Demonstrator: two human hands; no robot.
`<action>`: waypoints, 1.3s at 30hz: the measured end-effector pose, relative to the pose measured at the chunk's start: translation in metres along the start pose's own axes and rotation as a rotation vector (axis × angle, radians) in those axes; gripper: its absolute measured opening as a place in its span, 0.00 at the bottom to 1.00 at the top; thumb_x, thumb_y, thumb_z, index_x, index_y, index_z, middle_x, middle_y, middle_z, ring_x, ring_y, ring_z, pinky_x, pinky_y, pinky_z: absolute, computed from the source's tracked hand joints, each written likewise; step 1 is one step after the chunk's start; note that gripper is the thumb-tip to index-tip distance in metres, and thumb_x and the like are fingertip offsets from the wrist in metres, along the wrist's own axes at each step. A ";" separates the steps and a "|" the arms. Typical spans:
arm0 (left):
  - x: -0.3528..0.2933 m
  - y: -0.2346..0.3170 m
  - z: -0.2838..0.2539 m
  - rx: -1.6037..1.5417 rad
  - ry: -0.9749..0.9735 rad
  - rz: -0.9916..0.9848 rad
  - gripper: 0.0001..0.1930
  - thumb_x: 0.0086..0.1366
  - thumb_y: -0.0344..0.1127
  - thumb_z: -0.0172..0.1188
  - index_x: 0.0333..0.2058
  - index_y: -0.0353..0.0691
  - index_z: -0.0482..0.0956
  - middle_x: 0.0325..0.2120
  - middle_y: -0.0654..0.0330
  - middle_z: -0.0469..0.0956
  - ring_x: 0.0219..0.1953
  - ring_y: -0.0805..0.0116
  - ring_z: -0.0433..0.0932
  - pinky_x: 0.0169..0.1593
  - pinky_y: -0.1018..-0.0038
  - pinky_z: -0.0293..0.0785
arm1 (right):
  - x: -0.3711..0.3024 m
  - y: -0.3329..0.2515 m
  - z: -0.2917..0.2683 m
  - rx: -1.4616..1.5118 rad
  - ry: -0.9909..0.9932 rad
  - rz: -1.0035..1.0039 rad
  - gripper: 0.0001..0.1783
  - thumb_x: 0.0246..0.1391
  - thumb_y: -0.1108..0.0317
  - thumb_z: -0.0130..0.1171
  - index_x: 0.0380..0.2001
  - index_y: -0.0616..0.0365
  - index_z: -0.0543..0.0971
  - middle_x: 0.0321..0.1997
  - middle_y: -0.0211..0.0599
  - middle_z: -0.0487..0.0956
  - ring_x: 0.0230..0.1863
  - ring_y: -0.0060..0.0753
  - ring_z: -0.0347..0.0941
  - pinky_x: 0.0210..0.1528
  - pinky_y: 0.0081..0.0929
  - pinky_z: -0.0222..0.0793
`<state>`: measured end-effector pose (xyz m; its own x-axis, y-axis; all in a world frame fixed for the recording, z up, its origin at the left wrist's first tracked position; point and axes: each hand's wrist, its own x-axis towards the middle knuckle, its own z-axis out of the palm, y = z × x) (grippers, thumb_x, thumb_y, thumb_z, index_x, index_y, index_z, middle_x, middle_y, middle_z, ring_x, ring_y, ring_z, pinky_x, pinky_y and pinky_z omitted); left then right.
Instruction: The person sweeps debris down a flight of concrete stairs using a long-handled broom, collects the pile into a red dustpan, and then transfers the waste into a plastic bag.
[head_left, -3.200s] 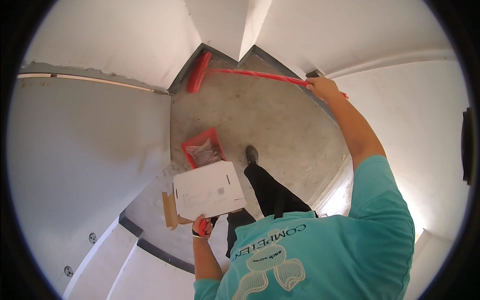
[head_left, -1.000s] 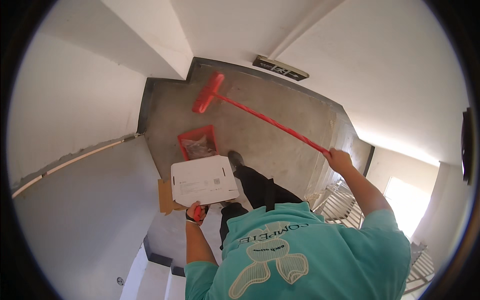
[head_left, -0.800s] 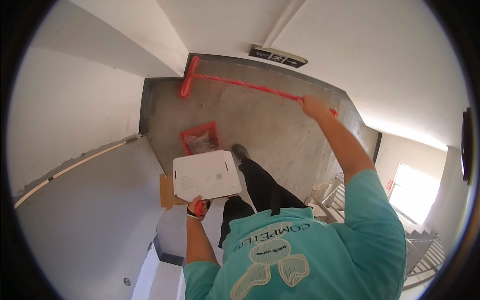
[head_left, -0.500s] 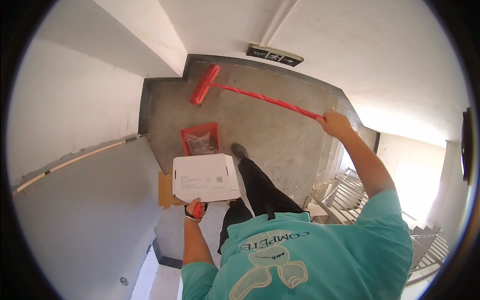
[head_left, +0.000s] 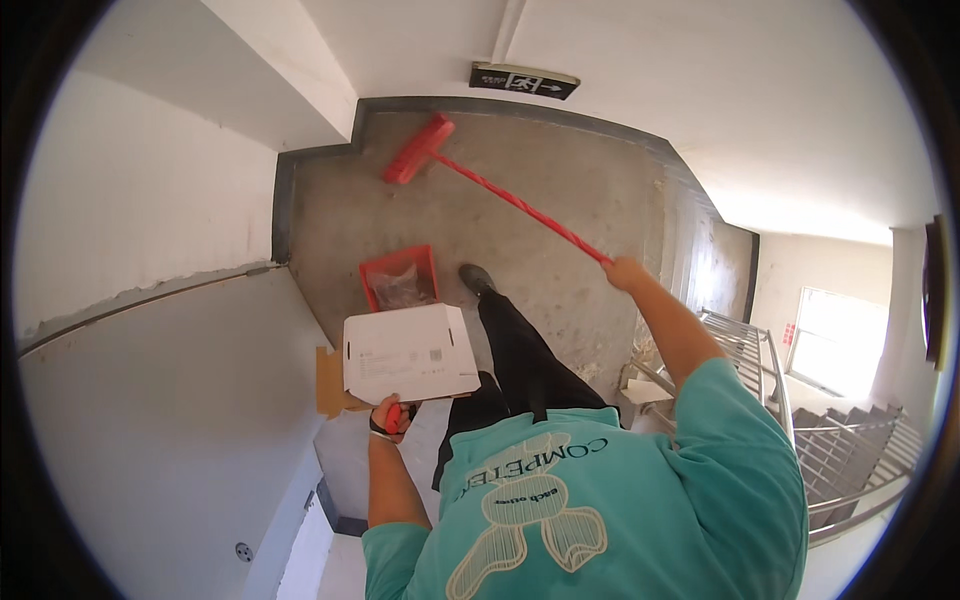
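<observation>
Right hand (head_left: 622,273): grasping the upper end of the red broom (head_left: 520,205), at 3 o'clock from mid-view.
Broom head (head_left: 420,148): 11 o'clock, over the concrete floor (head_left: 540,140); contact unclear.
Left hand (head_left: 386,414): 7 o'clock, clenched around 1 red grip (head_left: 395,419), against the near edge of the white flat carton (head_left: 410,345).
Carton: 8 o'clock, brown cardboard (head_left: 328,382) showing at its 9 o'clock side.
Red dustpan (head_left: 429,268): 10 o'clock, just beyond the carton, 1 clear plastic bag (head_left: 397,288) inside.
</observation>
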<state>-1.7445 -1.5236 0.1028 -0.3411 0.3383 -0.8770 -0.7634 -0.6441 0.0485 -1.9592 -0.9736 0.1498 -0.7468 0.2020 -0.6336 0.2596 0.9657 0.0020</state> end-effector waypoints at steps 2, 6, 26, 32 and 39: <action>-0.012 -0.011 -0.009 -0.038 -0.003 -0.030 0.09 0.56 0.41 0.53 0.28 0.44 0.67 0.16 0.62 0.69 0.07 0.75 0.58 0.08 0.80 0.51 | -0.055 0.041 0.035 0.137 -0.085 0.090 0.33 0.51 0.42 0.41 0.24 0.67 0.77 0.25 0.57 0.75 0.29 0.54 0.74 0.33 0.44 0.68; -0.036 -0.021 -0.006 0.006 0.038 -0.017 0.09 0.56 0.42 0.53 0.28 0.44 0.66 0.15 0.62 0.68 0.07 0.75 0.57 0.08 0.80 0.50 | -0.209 0.113 0.084 0.402 -0.330 0.494 0.29 0.49 0.46 0.47 0.20 0.66 0.76 0.19 0.52 0.75 0.22 0.46 0.74 0.26 0.41 0.66; -0.026 -0.083 -0.075 0.075 -0.120 -0.013 0.13 0.57 0.40 0.49 0.36 0.37 0.67 0.19 0.62 0.70 0.07 0.77 0.57 0.09 0.82 0.50 | -0.079 -0.146 0.110 0.463 -0.145 0.147 0.27 0.53 0.46 0.42 0.35 0.61 0.75 0.35 0.53 0.76 0.41 0.54 0.71 0.43 0.42 0.65; -0.022 -0.086 -0.117 -0.004 -0.114 0.001 0.16 0.59 0.40 0.48 0.42 0.35 0.66 0.18 0.61 0.71 0.07 0.77 0.59 0.09 0.82 0.52 | -0.177 0.001 0.238 0.405 -0.111 0.065 0.30 0.51 0.42 0.44 0.47 0.56 0.69 0.36 0.55 0.75 0.36 0.53 0.73 0.38 0.40 0.68; -0.024 -0.140 -0.102 0.101 -0.172 0.002 0.11 0.58 0.42 0.50 0.30 0.40 0.68 0.18 0.60 0.73 0.08 0.74 0.59 0.09 0.80 0.53 | -0.475 0.185 0.345 0.831 -0.456 0.662 0.24 0.52 0.47 0.49 0.28 0.60 0.77 0.15 0.39 0.72 0.13 0.29 0.67 0.14 0.28 0.63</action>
<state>-1.5738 -1.5118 0.0681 -0.4250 0.4545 -0.7828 -0.8107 -0.5758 0.1059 -1.3449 -0.9472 0.1841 -0.0672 0.3875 -0.9194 0.9666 0.2536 0.0363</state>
